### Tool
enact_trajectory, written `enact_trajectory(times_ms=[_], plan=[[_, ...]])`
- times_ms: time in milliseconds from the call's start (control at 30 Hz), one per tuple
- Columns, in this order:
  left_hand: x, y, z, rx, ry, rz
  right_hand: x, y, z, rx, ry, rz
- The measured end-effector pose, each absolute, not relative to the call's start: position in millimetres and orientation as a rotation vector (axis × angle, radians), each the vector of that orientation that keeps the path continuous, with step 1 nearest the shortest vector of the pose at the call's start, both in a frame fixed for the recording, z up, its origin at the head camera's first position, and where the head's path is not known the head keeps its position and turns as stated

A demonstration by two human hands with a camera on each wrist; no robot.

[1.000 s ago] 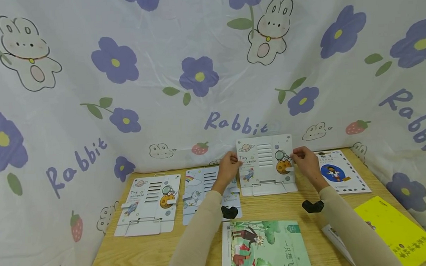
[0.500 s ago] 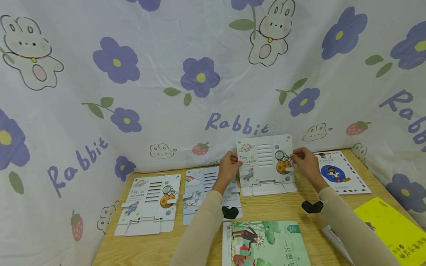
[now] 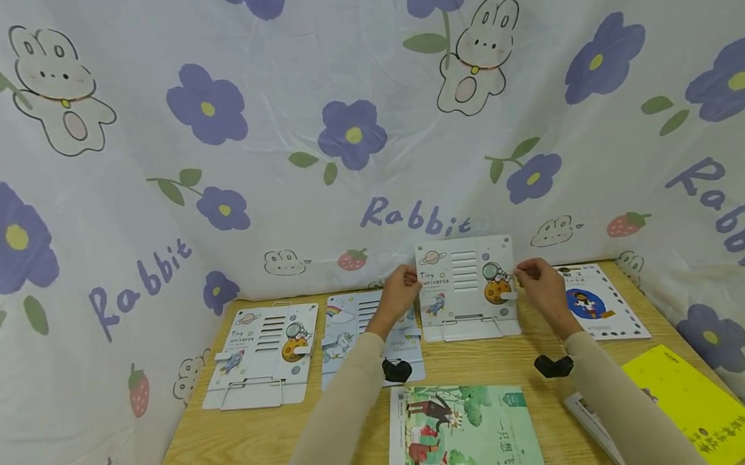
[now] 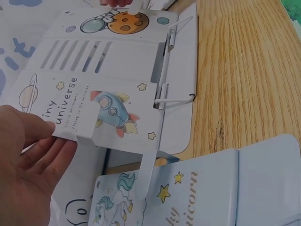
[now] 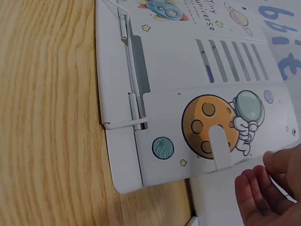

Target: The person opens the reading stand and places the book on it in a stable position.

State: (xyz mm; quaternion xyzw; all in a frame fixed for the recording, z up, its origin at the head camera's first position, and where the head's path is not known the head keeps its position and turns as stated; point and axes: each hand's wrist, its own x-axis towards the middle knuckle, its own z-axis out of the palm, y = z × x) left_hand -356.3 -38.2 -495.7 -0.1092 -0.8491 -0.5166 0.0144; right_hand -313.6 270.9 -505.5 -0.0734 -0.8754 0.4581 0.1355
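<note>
A white book stand (image 3: 467, 301) with a "Tiny universe" print, an astronaut and an orange planet is propped up at the back of the table, its wire support and base lip in front. My left hand (image 3: 401, 294) pinches its left edge; in the left wrist view the thumb (image 4: 37, 129) lies on the printed face and the fingers are behind the panel. Beside the opposite edge is my right hand (image 3: 542, 288), its fingers loosely bent with nothing between them. The right wrist view shows those fingertips (image 5: 247, 183) just off the panel's edge, near the white page clip (image 5: 219, 148).
On the left stand a matching universe book stand (image 3: 260, 359) and a unicorn one (image 3: 338, 343), partly behind my left arm. A green picture book (image 3: 478, 434) lies in front. To the right are a white book (image 3: 618, 306) and a yellow book (image 3: 692, 399). A printed curtain (image 3: 284, 174) hangs behind.
My right hand has shifted slightly right, away from the book stand's edge. The left hand keeps its grip, and the stand stays in place. The head view has turned slightly left.
</note>
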Motion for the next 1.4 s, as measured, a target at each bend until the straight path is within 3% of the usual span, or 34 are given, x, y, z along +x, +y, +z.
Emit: enact_trajectory(times_ms=[300, 600, 967, 1167, 1400], plan=[[-347.8, -44.7, -475.6, -0.449, -2.608, -1.469, -279.3, 286.0, -497.7, -0.05, -2.548, 1.233], [-312.3, -38.7, -458.6, -0.935, -2.863, -1.247, -243.8, 287.0, -496.7, 0.299, -2.725, 1.25], [-251.5, -25.5, -475.6, -1.404, -3.04, -0.618, -212.6, 274.5, -509.9, 0.536, -2.868, 1.345], [-229.9, -25.9, -489.7, -1.411, -3.127, -0.368, -185.4, 264.5, -513.6, 0.409, -2.96, 1.356], [-220.3, -28.3, -501.0, -1.401, -3.202, -0.367, -153.4, 252.2, -522.4, -0.007, -3.028, 1.417]])
